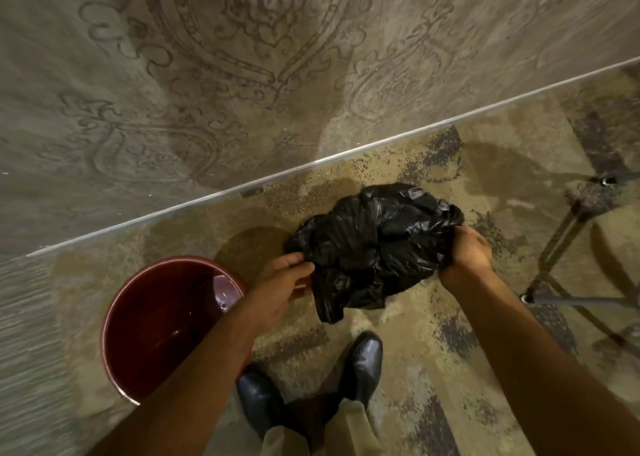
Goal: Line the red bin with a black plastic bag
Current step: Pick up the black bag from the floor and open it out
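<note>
The red bin [145, 320] stands upright on the carpet at the lower left, with nothing inside it. A crumpled black plastic bag [370, 244] hangs in the air right of the bin, bunched between both hands. My left hand [285, 287] pinches the bag's left edge, its forearm crossing over the bin's right rim. My right hand [467, 251] is closed on the bag's right edge. The bag is wadded, and its mouth cannot be made out.
A patterned wall [207, 75] rises behind, meeting the carpet at a metal strip [311, 163]. A dark metal stand's legs [571, 234] spread at the right. My two black shoes [362, 362] stand below the bag.
</note>
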Motion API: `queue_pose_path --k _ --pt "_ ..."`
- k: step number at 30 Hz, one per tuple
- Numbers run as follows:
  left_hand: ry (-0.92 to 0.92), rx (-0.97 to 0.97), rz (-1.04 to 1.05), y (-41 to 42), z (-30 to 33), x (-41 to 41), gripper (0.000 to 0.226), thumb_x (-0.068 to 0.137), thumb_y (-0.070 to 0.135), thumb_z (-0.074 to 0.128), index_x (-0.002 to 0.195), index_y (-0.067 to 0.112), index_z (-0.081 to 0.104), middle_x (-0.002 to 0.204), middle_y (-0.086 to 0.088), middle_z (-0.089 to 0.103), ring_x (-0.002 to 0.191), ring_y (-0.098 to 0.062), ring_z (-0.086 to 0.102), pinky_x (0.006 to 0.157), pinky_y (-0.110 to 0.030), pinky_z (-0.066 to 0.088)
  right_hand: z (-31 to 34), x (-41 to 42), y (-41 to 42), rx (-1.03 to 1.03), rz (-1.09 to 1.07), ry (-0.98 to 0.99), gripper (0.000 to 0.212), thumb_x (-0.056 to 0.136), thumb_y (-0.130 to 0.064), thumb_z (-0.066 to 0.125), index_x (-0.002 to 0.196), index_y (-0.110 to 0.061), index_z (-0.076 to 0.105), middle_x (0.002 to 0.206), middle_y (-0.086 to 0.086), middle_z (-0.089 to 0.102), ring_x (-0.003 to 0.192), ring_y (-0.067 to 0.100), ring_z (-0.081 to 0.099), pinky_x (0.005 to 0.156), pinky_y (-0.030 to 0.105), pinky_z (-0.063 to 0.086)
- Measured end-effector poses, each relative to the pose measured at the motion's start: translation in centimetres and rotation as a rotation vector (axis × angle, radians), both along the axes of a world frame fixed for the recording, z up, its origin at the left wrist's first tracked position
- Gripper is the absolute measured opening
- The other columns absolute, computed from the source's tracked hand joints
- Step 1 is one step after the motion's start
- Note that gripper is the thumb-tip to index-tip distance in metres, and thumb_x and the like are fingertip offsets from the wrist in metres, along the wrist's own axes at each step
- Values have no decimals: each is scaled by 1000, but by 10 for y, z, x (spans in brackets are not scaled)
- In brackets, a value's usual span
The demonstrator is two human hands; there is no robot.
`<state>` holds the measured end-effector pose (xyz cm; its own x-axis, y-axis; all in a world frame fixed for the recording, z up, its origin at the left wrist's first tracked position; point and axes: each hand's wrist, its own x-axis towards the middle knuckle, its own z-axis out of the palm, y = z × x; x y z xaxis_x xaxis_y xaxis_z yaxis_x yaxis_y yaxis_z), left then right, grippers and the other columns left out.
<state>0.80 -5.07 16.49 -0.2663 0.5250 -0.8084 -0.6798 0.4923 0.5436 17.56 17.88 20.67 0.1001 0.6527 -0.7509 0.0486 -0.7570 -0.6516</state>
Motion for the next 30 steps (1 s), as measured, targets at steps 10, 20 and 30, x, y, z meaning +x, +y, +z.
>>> queue_pose_path --k 10,20,30 --pt "33 146 79 42 41 6 21 94 14 64 82 22 79 90 -3 79 88 -18 76 71 -28 59 7 -33 -119 604 1244 -147 74 73 -46 80 138 -30 48 121 -7 63 108 10 61 88 32 55" --pt "1351 187 -668 39 70 -52 98 67 47 77 152 35 29 152 6 40 141 -17 35 118 -53 20 25 -54 -68 390 1004 280 24 90 1 47 90 -4 70 87 12 71 84 21 65 75 39 53" --pt "1127 87 -156 39 65 -67 29 79 4 58 93 25 72 86 17 70 85 7 64 74 -5 46 15 -43 -32 615 1214 -535 32 85 -4 58 105 -27 66 103 -2 49 100 21 51 74 27 42"
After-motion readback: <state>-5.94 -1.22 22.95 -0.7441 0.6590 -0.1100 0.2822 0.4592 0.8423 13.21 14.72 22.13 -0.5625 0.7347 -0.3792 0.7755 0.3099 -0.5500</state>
